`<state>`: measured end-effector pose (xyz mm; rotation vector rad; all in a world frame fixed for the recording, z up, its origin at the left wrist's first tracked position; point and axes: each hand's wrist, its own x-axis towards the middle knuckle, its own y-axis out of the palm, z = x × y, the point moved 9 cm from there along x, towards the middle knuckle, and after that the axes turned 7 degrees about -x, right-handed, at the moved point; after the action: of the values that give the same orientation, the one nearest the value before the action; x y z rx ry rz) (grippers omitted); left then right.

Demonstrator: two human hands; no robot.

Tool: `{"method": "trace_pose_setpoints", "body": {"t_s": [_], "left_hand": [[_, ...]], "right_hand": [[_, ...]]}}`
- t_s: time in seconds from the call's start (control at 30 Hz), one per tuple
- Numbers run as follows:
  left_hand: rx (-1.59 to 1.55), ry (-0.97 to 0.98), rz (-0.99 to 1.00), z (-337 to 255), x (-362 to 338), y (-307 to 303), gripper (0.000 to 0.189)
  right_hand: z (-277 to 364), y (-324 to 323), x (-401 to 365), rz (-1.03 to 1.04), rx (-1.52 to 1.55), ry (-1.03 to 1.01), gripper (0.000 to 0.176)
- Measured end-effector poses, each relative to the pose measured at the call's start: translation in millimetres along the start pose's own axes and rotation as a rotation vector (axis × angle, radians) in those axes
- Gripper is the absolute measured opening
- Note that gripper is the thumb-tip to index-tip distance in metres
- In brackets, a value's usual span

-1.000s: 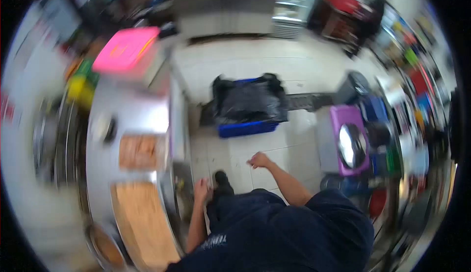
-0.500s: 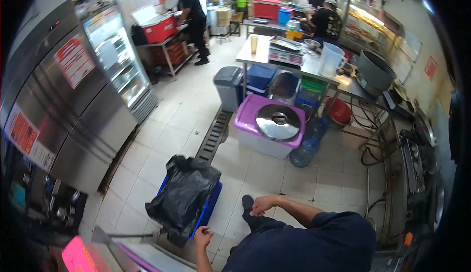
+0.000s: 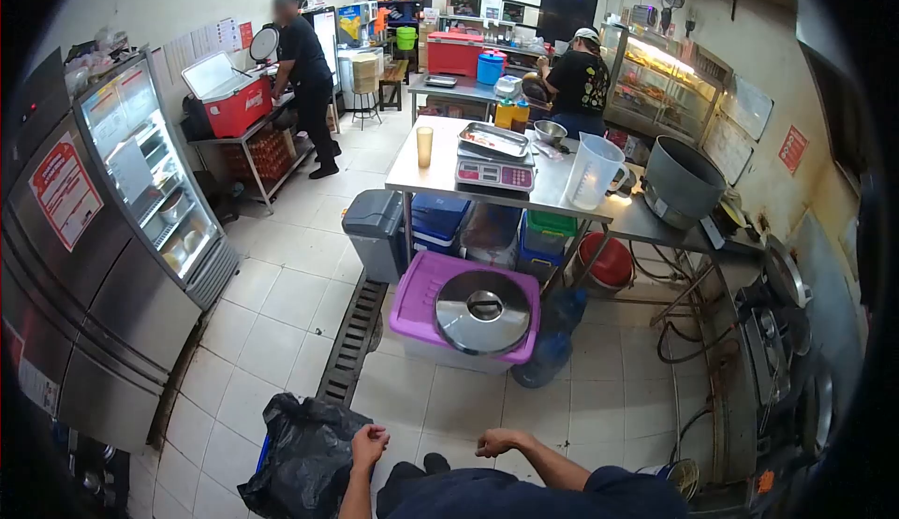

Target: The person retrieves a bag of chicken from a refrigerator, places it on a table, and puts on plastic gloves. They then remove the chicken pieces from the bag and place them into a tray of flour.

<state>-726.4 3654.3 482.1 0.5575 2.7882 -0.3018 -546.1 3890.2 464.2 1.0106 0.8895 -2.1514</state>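
Observation:
My left hand [image 3: 369, 444] is in front of my body, its fingers loosely curled with nothing in them. Beside it on the floor, a black plastic bag [image 3: 304, 458] covers a blue crate, of which only a strip of edge shows. My right hand [image 3: 498, 441] hangs low at my other side, closed, with nothing showing in it. Ahead of both hands on the tiles stands a storage box with a purple lid [image 3: 419, 299]. On top of it rests a round steel pot lid [image 3: 482, 311].
A steel table [image 3: 435, 175] holds a weighing scale [image 3: 494, 173] and a clear measuring jug [image 3: 596, 171]. Water bottles [image 3: 543, 358] stand beside the purple-lidded box. A drain grate [image 3: 348, 346] crosses the floor. Fridges line the left, a stove the right. Two people [image 3: 306, 74] work farther back.
My view has tilted up and moved forward, so the table and purple-lidded box appear closer. The bagged crate has slid toward the lower left of view. Both hands remain free of objects.

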Motion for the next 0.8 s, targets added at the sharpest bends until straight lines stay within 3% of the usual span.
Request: {"method": "trace_pose_setpoints", "body": {"t_s": [0.07, 0.1, 0.13, 0.23, 0.37, 0.43, 0.5, 0.53, 0.6, 0.67, 0.73, 0.8], "left_hand": [[-0.113, -0.091, -0.007, 21, 23, 0, 0.014], [-0.218, -0.191, -0.016, 29, 33, -2, 0.014], [-0.124, -0.223, -0.024, 31, 41, -8, 0.016], [-0.118, -0.233, -0.134, 24, 69, -27, 0.02], [0.176, -0.113, -0.142, 32, 132, -44, 0.015], [0.157, -0.055, -0.066, 60, 182, -47, 0.016], [0.045, -0.258, 0.11, 68, 223, -30, 0.018], [0.071, -0.254, 0.13, 63, 245, -32, 0.018], [-0.231, -0.357, 0.326, 30, 287, 7, 0.023], [-0.17, -0.331, 0.486, 15, 332, 30, 0.027], [0.04, -0.297, 0.534, -21, 367, 53, 0.027], [0.092, -0.215, 0.567, -71, 376, 84, 0.022]], "right_hand": [[-8, -28, 21, -0.053, -0.037, -0.02, 0.038], [0, -50, 23, -0.193, -0.074, -0.06, 0.037], [8, -71, 25, -0.332, -0.109, -0.098, 0.037], [11, -109, 59, -0.377, 0.004, -0.067, 0.035], [34, -162, 101, -0.406, 0.027, -0.091, 0.034], [40, -196, 107, -0.441, 0.032, -0.049, 0.032], [29, -226, 109, -0.476, 0.075, 0.022, 0.032], [22, -236, 113, -0.492, 0.108, 0.078, 0.032], [11, -269, 106, -0.659, 0.233, -0.064, 0.031], [-13, -279, 79, -0.807, 0.565, -0.005, 0.029], [-41, -270, 45, -0.962, 0.462, 0.191, 0.027], [-61, -245, 13, -0.971, 0.531, 0.36, 0.027]]}}
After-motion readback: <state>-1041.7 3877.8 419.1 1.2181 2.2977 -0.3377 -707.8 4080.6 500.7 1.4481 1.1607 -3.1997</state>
